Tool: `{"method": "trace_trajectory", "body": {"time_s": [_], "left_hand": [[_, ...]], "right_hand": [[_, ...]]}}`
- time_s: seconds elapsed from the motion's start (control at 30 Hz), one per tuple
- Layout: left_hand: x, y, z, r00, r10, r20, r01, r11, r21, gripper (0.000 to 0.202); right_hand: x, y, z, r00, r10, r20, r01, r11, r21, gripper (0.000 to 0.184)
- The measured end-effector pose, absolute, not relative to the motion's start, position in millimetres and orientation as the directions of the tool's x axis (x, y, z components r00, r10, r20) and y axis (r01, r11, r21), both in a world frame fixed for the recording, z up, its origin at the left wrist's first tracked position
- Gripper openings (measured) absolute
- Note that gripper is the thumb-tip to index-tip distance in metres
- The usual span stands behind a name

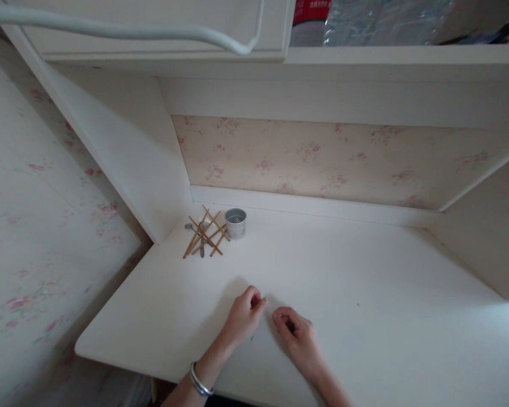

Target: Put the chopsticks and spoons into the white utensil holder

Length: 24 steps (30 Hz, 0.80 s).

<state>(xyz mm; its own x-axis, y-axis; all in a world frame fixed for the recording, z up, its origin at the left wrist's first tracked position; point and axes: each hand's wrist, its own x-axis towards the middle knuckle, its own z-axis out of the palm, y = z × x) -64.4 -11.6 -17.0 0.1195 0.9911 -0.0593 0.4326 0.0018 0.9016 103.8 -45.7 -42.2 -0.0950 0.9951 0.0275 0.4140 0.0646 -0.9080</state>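
- flowered wallpaper (267,152) backs a smooth, matte white desk (365,271)
- left hand (245,316) and right hand (297,339) sit apart from each other, fingers curled in toward the thumbs, nothing visible in either
- thin, straight wooden chopsticks (206,235) lie crossed with a metal spoon (189,226), at eleven o'clock from the left hand
- just beside them, at three o'clock, stands a round grey cup (237,229), pierced with holes
- no grasp seems under way; lifting one chopstick would call for a fine pinch

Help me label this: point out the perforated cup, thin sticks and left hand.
Perforated cup (236,229): head view, outer wall.
Thin sticks (206,236): head view, one stick's middle.
Left hand (242,316): head view, the hand's middle.
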Motion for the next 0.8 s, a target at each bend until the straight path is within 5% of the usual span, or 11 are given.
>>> {"method": "trace_trajectory", "body": {"time_s": [0.8], "left_hand": [[-39, -11, -26, 0.227, 0.973, -0.03, 0.436, -0.074, 0.897, 0.029]], "right_hand": [[105, -50, -31, -0.225, 0.971, 0.076, 0.498, 0.182, -0.848, 0.02]]}}
